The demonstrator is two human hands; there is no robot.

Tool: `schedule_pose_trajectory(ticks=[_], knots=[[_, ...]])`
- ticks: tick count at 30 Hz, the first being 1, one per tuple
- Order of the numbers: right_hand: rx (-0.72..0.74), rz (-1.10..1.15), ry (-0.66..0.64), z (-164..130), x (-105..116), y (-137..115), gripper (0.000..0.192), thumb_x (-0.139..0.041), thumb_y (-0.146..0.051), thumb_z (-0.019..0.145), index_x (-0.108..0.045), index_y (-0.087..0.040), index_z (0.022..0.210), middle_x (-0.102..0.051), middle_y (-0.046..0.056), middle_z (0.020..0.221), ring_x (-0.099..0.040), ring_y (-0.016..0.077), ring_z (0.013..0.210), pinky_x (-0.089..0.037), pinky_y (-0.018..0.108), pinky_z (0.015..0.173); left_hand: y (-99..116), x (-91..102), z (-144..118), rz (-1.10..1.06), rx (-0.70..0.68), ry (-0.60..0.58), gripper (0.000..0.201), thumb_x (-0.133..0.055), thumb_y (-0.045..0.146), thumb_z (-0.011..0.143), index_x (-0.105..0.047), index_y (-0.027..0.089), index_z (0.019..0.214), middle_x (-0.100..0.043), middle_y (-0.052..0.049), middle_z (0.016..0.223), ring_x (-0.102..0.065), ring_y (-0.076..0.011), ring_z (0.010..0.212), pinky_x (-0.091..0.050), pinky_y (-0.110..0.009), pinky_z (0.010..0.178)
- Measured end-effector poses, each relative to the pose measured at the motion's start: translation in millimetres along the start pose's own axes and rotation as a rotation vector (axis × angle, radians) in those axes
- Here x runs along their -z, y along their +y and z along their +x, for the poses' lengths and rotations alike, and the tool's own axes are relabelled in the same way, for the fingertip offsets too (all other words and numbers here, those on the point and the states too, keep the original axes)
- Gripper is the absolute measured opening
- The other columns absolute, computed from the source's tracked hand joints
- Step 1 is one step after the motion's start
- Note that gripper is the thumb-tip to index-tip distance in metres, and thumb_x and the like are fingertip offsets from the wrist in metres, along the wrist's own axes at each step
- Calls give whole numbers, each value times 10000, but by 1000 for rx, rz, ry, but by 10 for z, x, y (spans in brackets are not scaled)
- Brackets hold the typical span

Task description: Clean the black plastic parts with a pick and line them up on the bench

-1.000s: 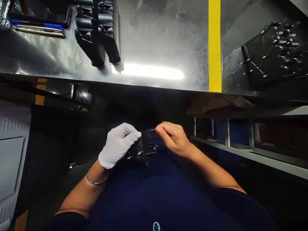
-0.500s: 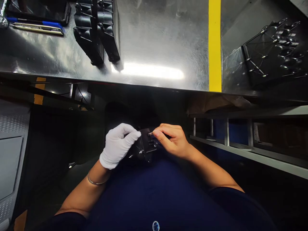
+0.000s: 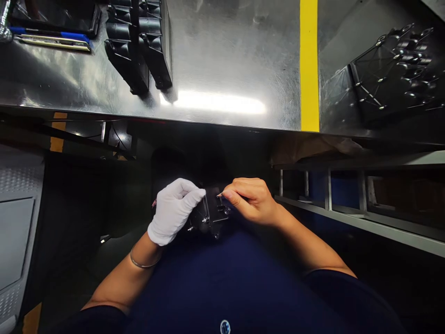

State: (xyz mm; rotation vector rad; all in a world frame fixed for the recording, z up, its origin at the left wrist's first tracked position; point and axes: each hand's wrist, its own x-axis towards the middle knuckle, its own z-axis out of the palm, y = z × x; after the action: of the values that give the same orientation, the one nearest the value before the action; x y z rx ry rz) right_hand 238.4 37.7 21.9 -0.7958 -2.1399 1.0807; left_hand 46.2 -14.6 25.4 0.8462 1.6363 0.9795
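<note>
In a white glove, my left hand (image 3: 175, 211) pinches a black moulded plastic part (image 3: 217, 208) by its upper left edge. The part is held in front of my dark blue shirt, and its glossy edges and round bosses catch the light. My right hand (image 3: 252, 199) is bare, with thumb and forefinger pressed together on a small, thin pointed blade (image 3: 220, 195). Its tip lies at the part's right side; whether it touches cannot be made out. The rest of the blade is hidden in my fingers.
Ahead lies a metal table (image 3: 222, 60) with yellow tape (image 3: 309, 65) across it. Black moulded parts (image 3: 139, 46) stand on it at left, more black parts (image 3: 392, 74) at right. A cutter knife (image 3: 54, 42) and pen (image 3: 74, 35) lie far left. A metal frame (image 3: 365, 225) is at lower right.
Both hands and the black part have shifted very slightly to the right. The blade tip stays close to the part's right side, and both grips are unchanged.
</note>
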Motion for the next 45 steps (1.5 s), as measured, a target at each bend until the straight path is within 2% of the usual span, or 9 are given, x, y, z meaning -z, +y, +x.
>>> schedule_pose_trajectory(ticks=[5,10,13,16,22,31,35,41,45], knots=[[29,10,6,-3,18,-5,241,-496,-197,942,-644,-152,757,-591,7,579,-501,90,520,-405,215,520,5,-37,-1,-20,18,21,236,-728,358,640,-577,187,576,-566,23,514,-496,-98,474,-429,-206,445],[18,63,-93,-3,83,-20,275,-482,-216,951,-623,-158,722,-575,9,581,-510,90,532,-419,215,535,21,-38,9,0,38,9,259,-733,391,637,-581,188,581,-568,19,515,-496,-101,476,-426,-211,445],[-31,264,-170,-5,118,-13,303,-492,-258,955,-617,-145,702,-571,9,577,-507,80,513,-419,205,507,37,-28,-2,10,12,-24,284,-745,420,634,-591,187,585,-568,17,508,-492,-101,466,-417,-214,437],[-67,442,-90,-8,114,-10,332,-475,-293,964,-611,-147,698,-567,6,564,-511,79,497,-429,205,491,39,-13,7,21,-40,-16,313,-753,448,639,-593,184,588,-572,15,512,-491,-102,469,-423,-219,450],[20,115,36,-8,24,-18,239,-502,-188,929,-617,-156,722,-571,8,583,-494,80,507,-399,208,484,-10,13,57,65,-71,9,298,-731,433,676,-595,181,593,-570,18,514,-497,-102,476,-420,-215,457],[72,37,39,-28,22,-13,215,-510,-155,917,-611,-156,727,-584,15,571,-506,99,520,-399,225,499,5,3,49,30,-54,22,253,-731,380,665,-594,183,586,-581,20,508,-509,-103,467,-418,-211,442],[53,116,-37,-19,55,7,255,-487,-169,935,-590,-154,702,-563,6,572,-492,83,514,-387,209,501,-6,-2,29,8,-68,14,207,-738,324,665,-604,180,601,-607,20,534,-537,-106,490,-438,-209,467],[3,523,-379,-21,192,57,411,-428,-345,987,-597,-128,681,-493,-18,525,-441,57,463,-369,185,485,-51,32,18,-7,-171,-84,197,-770,307,676,-633,180,615,-622,35,550,-531,-87,492,-431,-200,491],[75,254,-248,-5,170,33,441,-573,-541,872,-606,-126,727,-499,-14,576,-428,70,507,-327,205,497,-75,67,54,54,-233,-51,187,-777,306,681,-647,184,624,-629,41,558,-530,-80,501,-425,-195,506]])
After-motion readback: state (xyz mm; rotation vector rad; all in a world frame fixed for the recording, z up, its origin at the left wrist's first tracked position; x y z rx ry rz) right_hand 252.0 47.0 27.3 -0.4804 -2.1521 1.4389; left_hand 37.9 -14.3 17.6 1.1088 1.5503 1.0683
